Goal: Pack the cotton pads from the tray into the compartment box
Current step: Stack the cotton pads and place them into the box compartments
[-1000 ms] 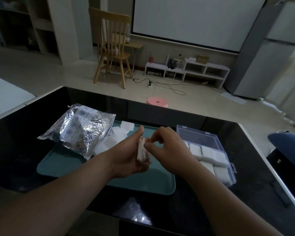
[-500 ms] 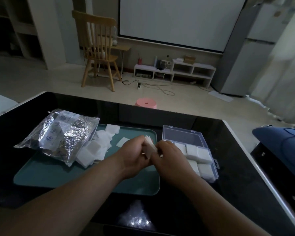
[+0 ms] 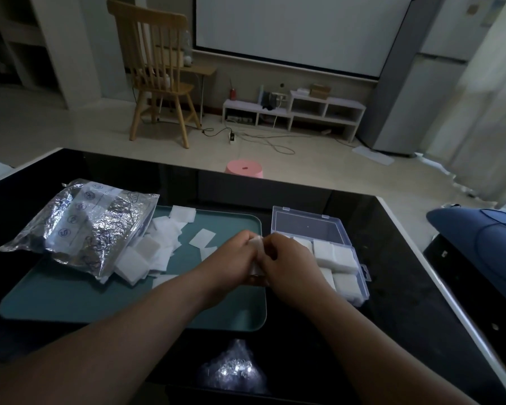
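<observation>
A teal tray (image 3: 70, 302) lies on the black table with loose white cotton pads (image 3: 161, 247) scattered over its far half. A clear compartment box (image 3: 307, 226) stands just right of the tray, its lid open and its near compartments filled with white pads. My left hand (image 3: 231, 261) and my right hand (image 3: 289, 261) meet over the tray's right edge. Both are closed on a small stack of cotton pads (image 3: 256, 266) held between them, mostly hidden by the fingers.
A crinkled silver foil bag (image 3: 82, 226) lies on the tray's left part, covering some pads. A shiny reflection (image 3: 234, 369) shows on the table near me. Beyond the table stand a pink stool (image 3: 244, 169) and a wooden chair (image 3: 158, 71). A blue cushion (image 3: 479, 238) sits at right.
My hands have closed together around the stack and drifted right toward the box. The stack, first upright in the left hand, is now clasped by both hands.
</observation>
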